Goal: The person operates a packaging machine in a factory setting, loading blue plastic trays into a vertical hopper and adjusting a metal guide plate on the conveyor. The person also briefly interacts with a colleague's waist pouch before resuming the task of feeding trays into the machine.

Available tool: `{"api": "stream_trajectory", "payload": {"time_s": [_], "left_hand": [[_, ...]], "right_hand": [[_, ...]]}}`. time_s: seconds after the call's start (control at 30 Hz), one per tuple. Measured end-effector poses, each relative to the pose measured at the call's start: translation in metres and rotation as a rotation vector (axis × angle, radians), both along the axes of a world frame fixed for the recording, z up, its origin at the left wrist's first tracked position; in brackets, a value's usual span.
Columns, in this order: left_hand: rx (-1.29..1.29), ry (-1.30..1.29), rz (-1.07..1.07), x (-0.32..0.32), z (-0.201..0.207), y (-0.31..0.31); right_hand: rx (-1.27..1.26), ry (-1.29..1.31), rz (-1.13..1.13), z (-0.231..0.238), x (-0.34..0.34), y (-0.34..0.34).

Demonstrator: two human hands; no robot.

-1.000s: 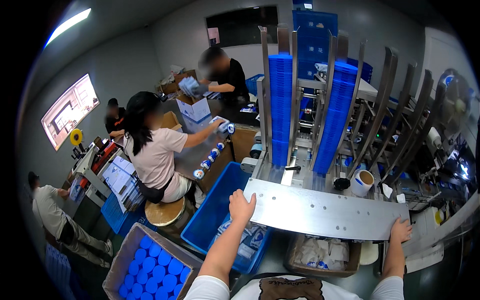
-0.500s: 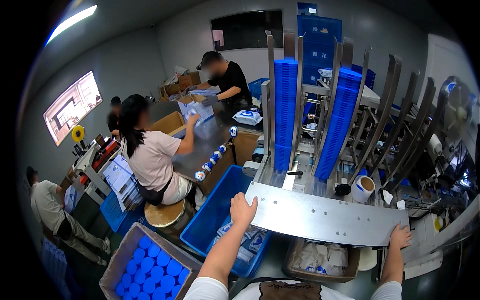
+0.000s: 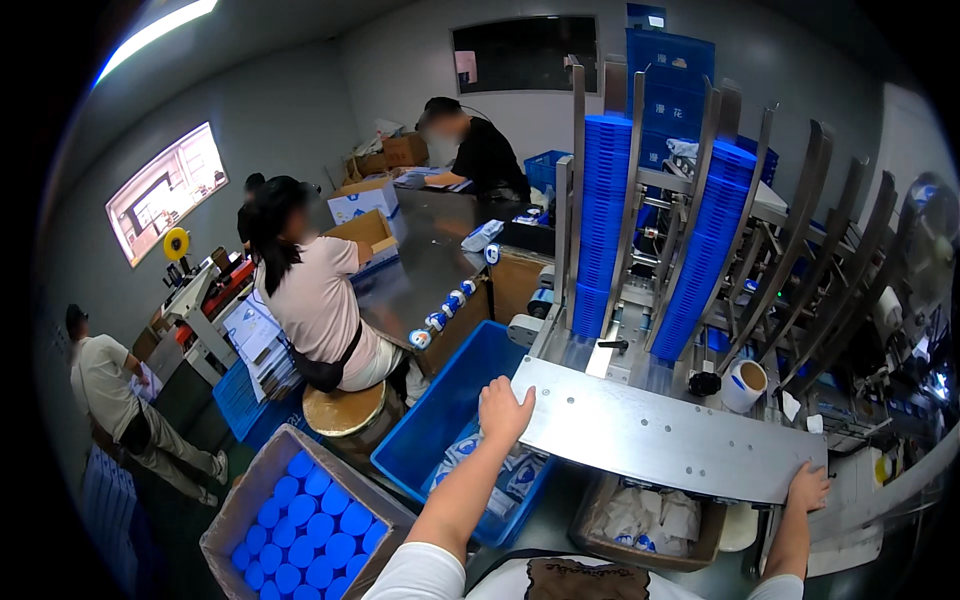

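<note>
My left hand (image 3: pixel 507 408) rests on the left end of a long silver metal plate (image 3: pixel 670 430), thumb apart from the fingers. At the plate's right end lies my right hand (image 3: pixel 808 487), its fingers stretched over the corner and holding nothing. Behind the plate, upright metal guides hold two tall columns of thin blue pieces, a left stack (image 3: pixel 603 220) and a right stack (image 3: pixel 705 250). A black knob (image 3: pixel 704 384) and a white roll with a brown core (image 3: pixel 744 385) sit just beyond the plate's back edge.
A blue bin (image 3: pixel 400 440) with white-and-blue packets stands left of the plate. Nearer is a carton (image 3: pixel 225 535) of blue round pieces. Under the plate sits a box (image 3: pixel 590 540) of white wrappers. Co-workers are around a dark table (image 3: pixel 430 265); one sits on a round stool (image 3: pixel 345 410).
The view has swung slightly left, so the scene sits further right. Both my hands stay on the plate. The seated co-worker's arm has lowered toward a carton; the one in black bends over the table.
</note>
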State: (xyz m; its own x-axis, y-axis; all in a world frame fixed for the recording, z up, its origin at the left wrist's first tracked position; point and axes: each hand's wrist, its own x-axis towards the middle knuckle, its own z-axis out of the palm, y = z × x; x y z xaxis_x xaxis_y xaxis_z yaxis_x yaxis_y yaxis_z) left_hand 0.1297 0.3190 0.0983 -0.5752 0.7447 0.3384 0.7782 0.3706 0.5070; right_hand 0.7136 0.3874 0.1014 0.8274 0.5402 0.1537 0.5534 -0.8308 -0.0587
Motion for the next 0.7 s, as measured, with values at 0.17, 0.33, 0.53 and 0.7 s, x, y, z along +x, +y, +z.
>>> {"api": "stream_trajectory", "payload": {"time_s": [0.17,0.33,0.53,0.7], "left_hand": [[-0.010,0.009,-0.004,-0.0001,-0.0007,0.0011],[-0.014,0.002,-0.006,0.0005,0.0011,-0.0002],[-0.027,-0.018,0.007,0.0009,0.0026,0.0006],[-0.023,-0.017,0.015,0.0013,0.0027,0.0000]], "right_hand": [[0.012,0.005,-0.003,-0.0009,0.0024,0.0002],[0.028,0.017,0.006,-0.0011,0.0031,-0.0001],[0.030,0.020,0.011,-0.0034,0.0037,0.0003],[0.020,0.002,0.002,-0.0045,0.0039,0.0013]]}}
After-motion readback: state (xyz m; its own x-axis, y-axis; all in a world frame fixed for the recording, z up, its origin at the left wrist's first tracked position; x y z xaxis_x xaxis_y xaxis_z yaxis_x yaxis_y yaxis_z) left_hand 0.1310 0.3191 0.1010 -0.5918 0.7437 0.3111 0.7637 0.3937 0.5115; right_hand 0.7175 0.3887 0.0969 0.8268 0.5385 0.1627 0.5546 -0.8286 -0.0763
